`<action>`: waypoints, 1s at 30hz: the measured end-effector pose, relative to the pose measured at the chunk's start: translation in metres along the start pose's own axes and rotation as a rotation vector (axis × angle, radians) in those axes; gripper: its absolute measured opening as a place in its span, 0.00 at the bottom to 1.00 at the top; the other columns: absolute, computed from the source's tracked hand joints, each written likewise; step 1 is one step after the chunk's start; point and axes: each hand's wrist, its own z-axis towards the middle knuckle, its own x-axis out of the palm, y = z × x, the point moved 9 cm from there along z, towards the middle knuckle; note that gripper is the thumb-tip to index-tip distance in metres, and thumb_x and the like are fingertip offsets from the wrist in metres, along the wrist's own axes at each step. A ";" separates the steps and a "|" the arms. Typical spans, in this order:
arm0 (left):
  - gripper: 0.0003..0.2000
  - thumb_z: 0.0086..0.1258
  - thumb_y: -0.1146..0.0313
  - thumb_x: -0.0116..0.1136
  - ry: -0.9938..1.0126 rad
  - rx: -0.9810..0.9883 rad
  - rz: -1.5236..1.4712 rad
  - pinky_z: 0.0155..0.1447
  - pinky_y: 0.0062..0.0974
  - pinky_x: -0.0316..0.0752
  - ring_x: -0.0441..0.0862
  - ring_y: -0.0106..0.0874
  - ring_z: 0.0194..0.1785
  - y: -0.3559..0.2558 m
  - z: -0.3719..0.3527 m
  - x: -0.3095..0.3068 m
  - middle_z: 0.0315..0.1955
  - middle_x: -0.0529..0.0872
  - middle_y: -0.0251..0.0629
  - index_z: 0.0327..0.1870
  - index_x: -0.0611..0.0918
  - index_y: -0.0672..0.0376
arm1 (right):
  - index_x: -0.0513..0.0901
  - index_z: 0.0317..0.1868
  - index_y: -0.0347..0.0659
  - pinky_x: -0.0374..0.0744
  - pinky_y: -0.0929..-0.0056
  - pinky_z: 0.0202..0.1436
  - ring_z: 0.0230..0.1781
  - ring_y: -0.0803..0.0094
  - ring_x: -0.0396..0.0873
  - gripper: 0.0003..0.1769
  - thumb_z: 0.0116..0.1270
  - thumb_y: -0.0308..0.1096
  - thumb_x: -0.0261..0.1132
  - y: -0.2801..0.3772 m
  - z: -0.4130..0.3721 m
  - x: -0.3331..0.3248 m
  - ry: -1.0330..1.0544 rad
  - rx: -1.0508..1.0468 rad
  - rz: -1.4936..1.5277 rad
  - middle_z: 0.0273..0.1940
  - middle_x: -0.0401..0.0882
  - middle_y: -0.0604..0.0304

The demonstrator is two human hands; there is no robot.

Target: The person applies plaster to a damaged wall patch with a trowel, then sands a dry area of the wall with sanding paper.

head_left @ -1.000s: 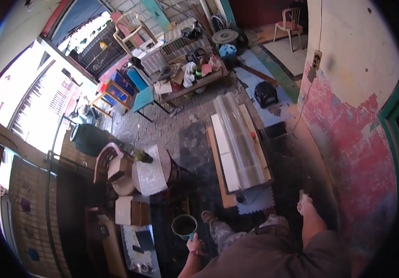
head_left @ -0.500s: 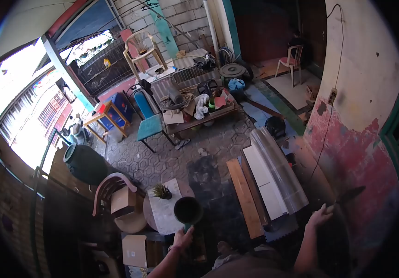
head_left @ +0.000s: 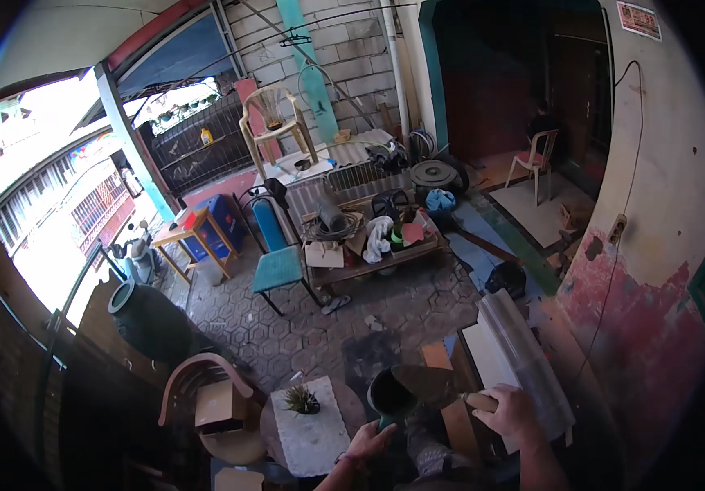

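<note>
In the lower middle, my left hand (head_left: 369, 442) is closed around the green handle of a dark water dipper (head_left: 390, 394), its round mouth facing up toward me. From the right, my right hand (head_left: 513, 412) grips the pale wooden handle of a trowel (head_left: 427, 383). The dark, broad blade points left and its tip overlaps the dipper's rim in this view. Left of the dipper, a small potted plant (head_left: 301, 399) with spiky leaves stands on a whitish mat (head_left: 313, 442) over a round table (head_left: 268, 425).
A chair (head_left: 197, 368) carrying a cardboard box (head_left: 220, 403) is left of the table. Planks (head_left: 459, 425) and a clear rolled sheet (head_left: 524, 352) lie to the right. Ahead stand a teal chair (head_left: 279, 268) and a cluttered low table (head_left: 369, 266). A person (head_left: 539, 123) sits in the far doorway.
My right hand has swung the trowel in from the far right to the dipper. The dipper has moved right, away from the plant, and the view has tilted up.
</note>
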 end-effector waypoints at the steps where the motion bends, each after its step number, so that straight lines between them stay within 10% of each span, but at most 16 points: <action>1: 0.22 0.80 0.44 0.63 -0.015 -0.013 0.038 0.37 0.27 0.76 0.80 0.20 0.29 -0.002 0.011 -0.012 0.26 0.84 0.28 0.43 0.84 0.60 | 0.91 0.49 0.45 0.85 0.54 0.54 0.47 0.51 0.89 0.22 0.56 0.46 0.82 -0.003 0.016 0.017 0.059 0.013 -0.006 0.42 0.91 0.54; 11: 0.28 0.78 0.42 0.61 0.053 0.105 0.446 0.48 0.46 0.82 0.91 0.49 0.41 -0.121 0.205 -0.084 0.35 0.91 0.54 0.52 0.86 0.64 | 0.90 0.50 0.47 0.85 0.54 0.55 0.50 0.53 0.89 0.20 0.61 0.46 0.79 -0.013 0.272 0.097 0.263 -0.031 -0.061 0.47 0.91 0.54; 20: 0.23 0.80 0.49 0.63 0.178 0.060 0.320 0.42 0.32 0.81 0.84 0.25 0.34 -0.240 0.355 -0.107 0.32 0.87 0.37 0.46 0.84 0.67 | 0.84 0.53 0.36 0.86 0.53 0.51 0.46 0.46 0.89 0.23 0.62 0.37 0.80 -0.091 0.449 0.062 -0.290 0.088 0.386 0.41 0.89 0.45; 24: 0.26 0.76 0.46 0.66 0.349 0.014 0.392 0.36 0.28 0.78 0.84 0.24 0.33 -0.272 0.439 -0.099 0.32 0.88 0.36 0.51 0.86 0.66 | 0.71 0.71 0.30 0.82 0.58 0.62 0.56 0.57 0.84 0.40 0.63 0.34 0.80 -0.169 0.474 0.084 -0.522 0.401 0.582 0.57 0.82 0.45; 30: 0.23 0.77 0.48 0.66 0.526 -0.091 0.625 0.35 0.29 0.79 0.83 0.23 0.28 -0.309 0.615 -0.087 0.26 0.86 0.34 0.42 0.86 0.65 | 0.74 0.69 0.30 0.81 0.65 0.64 0.57 0.66 0.83 0.38 0.64 0.36 0.82 -0.265 0.539 0.155 -0.570 0.783 1.097 0.60 0.81 0.52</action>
